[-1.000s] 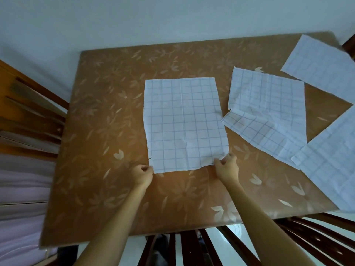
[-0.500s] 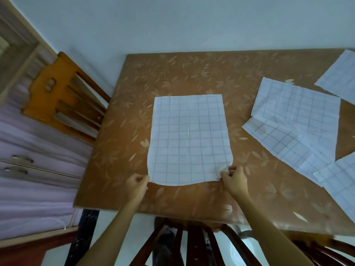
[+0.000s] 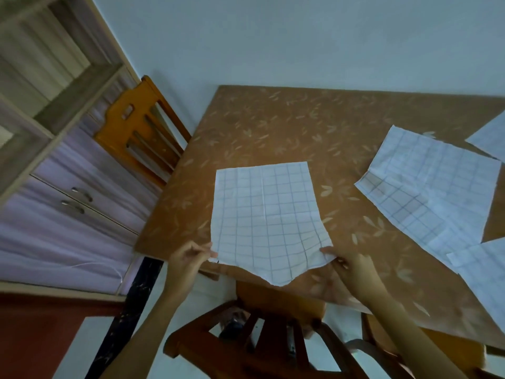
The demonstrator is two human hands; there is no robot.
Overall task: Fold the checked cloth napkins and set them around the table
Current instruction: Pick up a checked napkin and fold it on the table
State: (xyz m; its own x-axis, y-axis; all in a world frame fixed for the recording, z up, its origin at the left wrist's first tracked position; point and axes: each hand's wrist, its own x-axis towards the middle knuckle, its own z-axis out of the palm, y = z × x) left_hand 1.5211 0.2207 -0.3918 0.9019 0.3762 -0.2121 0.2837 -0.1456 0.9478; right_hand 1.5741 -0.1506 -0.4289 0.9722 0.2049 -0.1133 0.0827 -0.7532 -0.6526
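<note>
- One brown leaf-print desk (image 3: 300, 119) fills most of the view. Its left and near edges are both visible, with bare surface left of and beyond the centre napkin.
- Grey-wood cabinet (image 3: 68, 192) with pale lilac doors at far left, apart from the desk.
- Two chairs: orange chair (image 3: 136, 132) against the desk's left edge, dark chair (image 3: 259, 340) at the near edge, below the hands.
- centre napkin (image 3: 265, 212): white, thin grey-blue check grid, one crease down the middle. Lies flat on the desk except the near edge, which is raised, overhangs the desk's near edge and sags to a point between the hands.
- Right side, apart from it: overlapped napkins (image 3: 442, 181), layer count unclear; lower-right napkin (image 3: 483, 274), cut by the frame; far-right napkin corner (image 3: 489, 138).
- left hand (image 3: 188, 255): fingers pinch the near-left corner.
- right hand (image 3: 352, 266): fingers pinch the near-right corner.
</note>
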